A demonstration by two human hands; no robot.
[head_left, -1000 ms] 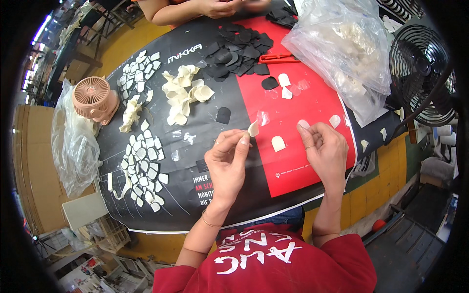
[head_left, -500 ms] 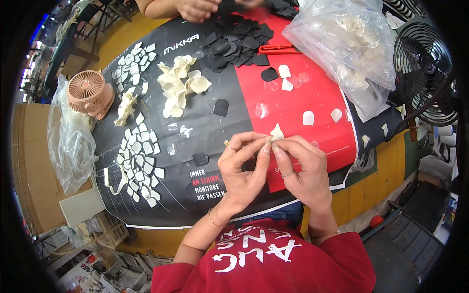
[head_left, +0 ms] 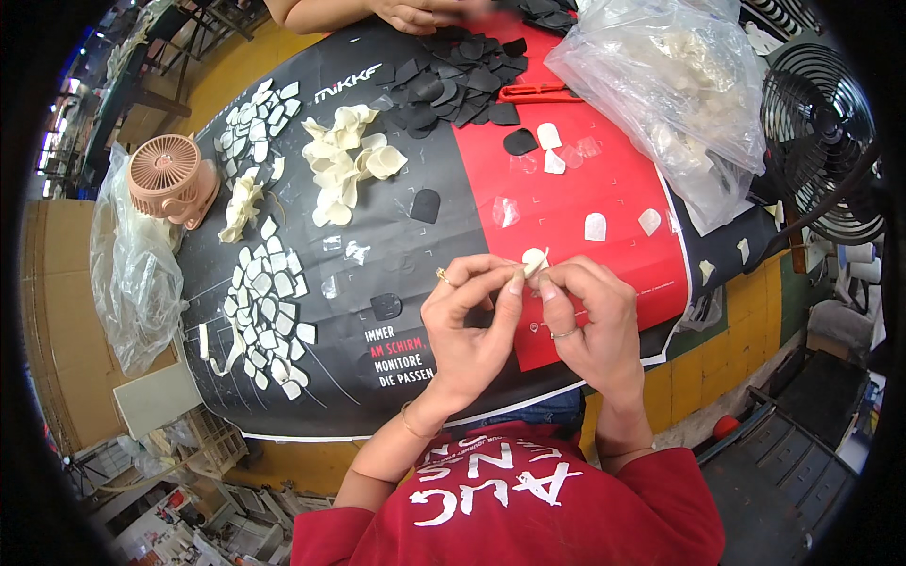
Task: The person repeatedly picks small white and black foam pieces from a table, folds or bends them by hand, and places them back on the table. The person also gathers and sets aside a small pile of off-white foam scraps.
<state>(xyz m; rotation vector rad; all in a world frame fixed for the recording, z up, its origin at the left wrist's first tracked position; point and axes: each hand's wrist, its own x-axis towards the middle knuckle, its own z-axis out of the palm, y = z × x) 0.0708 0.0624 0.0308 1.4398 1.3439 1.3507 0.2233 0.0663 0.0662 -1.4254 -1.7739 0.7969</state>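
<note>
Fingertips of my left hand [head_left: 472, 330] and my right hand [head_left: 596, 325] meet over the red part of the mat, both closed in a pinch. Between them is a small cream-coloured pad [head_left: 534, 259], its rounded end up and a thin sliver standing off its right side. The fingers cover its lower part. Farther off on the red lie a white rounded pad [head_left: 595, 226] and a paler one [head_left: 649, 222]. A black rounded pad [head_left: 386, 306] rests on the dark part, left of my left hand.
Black pads [head_left: 453, 80] are heaped at the far side, near a co-worker's hand [head_left: 415, 14]. Cream pieces [head_left: 340, 160] and black-edged white pads [head_left: 269, 307] spread leftward. A small fan [head_left: 168, 174], a red cutter [head_left: 538, 93], a clear bag [head_left: 670, 104] and a black fan [head_left: 819, 132] stand around.
The cream pad has turned between my fingers, from a pointed shape to a rounded end with a sliver beside it. My right fingertips have shifted slightly right. The co-worker's hand has moved right.
</note>
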